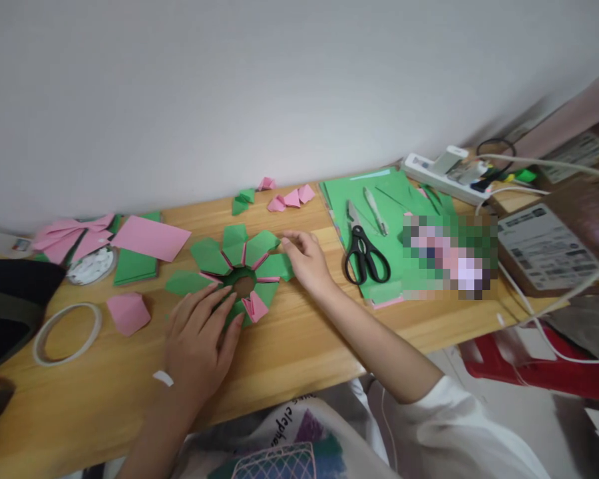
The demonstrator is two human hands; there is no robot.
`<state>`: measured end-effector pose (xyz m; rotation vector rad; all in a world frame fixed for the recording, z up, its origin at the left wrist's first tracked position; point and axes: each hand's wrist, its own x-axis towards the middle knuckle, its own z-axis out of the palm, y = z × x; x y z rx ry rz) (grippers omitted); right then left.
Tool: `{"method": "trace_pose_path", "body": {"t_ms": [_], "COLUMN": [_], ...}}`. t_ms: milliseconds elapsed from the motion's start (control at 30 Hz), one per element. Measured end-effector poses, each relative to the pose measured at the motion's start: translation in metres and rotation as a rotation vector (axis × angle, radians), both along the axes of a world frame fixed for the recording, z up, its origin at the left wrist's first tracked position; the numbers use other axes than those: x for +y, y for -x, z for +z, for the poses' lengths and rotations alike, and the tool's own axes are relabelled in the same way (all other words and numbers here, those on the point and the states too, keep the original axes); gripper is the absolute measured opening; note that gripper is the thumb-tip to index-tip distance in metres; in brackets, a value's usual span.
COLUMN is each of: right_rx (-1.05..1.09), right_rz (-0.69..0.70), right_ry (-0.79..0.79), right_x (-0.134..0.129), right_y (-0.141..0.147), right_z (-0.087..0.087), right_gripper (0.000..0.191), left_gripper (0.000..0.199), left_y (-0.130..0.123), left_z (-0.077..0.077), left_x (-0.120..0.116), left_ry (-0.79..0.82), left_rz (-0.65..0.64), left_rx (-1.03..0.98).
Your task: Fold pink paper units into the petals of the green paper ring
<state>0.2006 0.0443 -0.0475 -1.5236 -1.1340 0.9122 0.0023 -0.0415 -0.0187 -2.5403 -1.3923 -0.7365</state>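
A ring of folded green and pink paper pieces [235, 247] lies on the wooden table. My left hand [199, 336] rests over its lower left side, fingers slightly spread on the paper and partly covering it. At the ring's right edge, my right hand [304, 261] has its thumb and fingers closed on the tip of a green paper petal [265, 241]. One pink folded piece [255, 307] sits at the lower right of the ring. A separate pink folded piece [128, 313] lies left of my left hand.
Black scissors [363, 256] and a cutter [376, 211] lie on green paper [339, 193] at the right. A tape roll [67, 334], pink sheet [152, 237] and green stack [136, 266] are at the left. Small folded pieces [292, 197] sit near the wall; a power strip [446, 178] stands back right.
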Motion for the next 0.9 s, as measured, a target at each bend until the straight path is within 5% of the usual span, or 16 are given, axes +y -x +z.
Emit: {"method": "trace_pose_path", "body": {"t_ms": [400,900], "right_rx": [-0.024,-0.032], "right_rz": [0.033,0.036], "right_ry": [0.037,0.047], "right_x": [0.000,-0.001], "right_y": [-0.001,0.000], "right_z": [0.003,0.005], "right_gripper": [0.020,0.019], "left_gripper": [0.031,0.025], "left_y": [-0.012,-0.018], "left_z": [0.011,0.014], "left_x": [0.001,0.001], "left_ry": [-0.150,-0.102], "left_rz": [-0.021,-0.124], "left_rx": [-0.041,-0.045]}}
